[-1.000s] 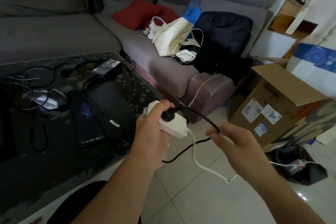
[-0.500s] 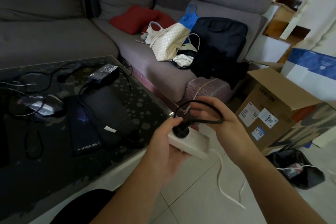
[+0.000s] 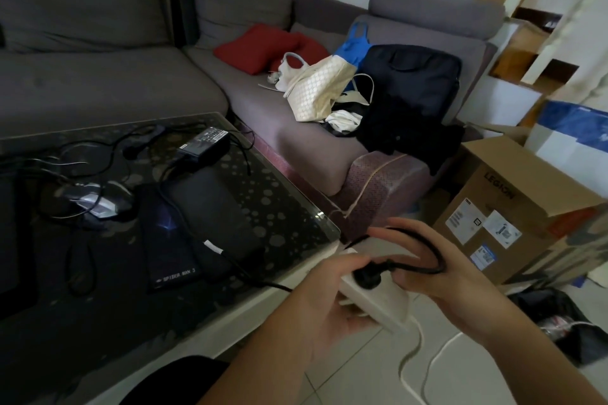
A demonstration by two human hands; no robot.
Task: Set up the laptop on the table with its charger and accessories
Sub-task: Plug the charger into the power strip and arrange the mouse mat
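Note:
My left hand [image 3: 325, 299] grips a white power strip [image 3: 388, 301] just off the table's right corner. A black plug [image 3: 367, 278] sits in the strip, under my left thumb. My right hand [image 3: 437, 270] holds the looped black charger cable [image 3: 431, 248] and touches the strip's far side. The cable runs back over the table to the black charger brick [image 3: 204, 146]. A closed dark laptop [image 3: 210, 210] lies on a black mouse pad [image 3: 164, 240]. A mouse [image 3: 95, 204] with tangled wires lies to its left.
The dark glass table [image 3: 286, 210] has a sharp right corner near my hands. A grey sofa [image 3: 108, 82] carries red cushions, a white bag [image 3: 316, 89] and a black laptop bag [image 3: 411, 85]. An open cardboard box [image 3: 513, 207] and a black rubbish bag [image 3: 559, 322] stand on the tiled floor.
My right hand came in from the stretched cable, looped it and closed in on the power strip. Both hands and the strip shifted right, off the table's corner.

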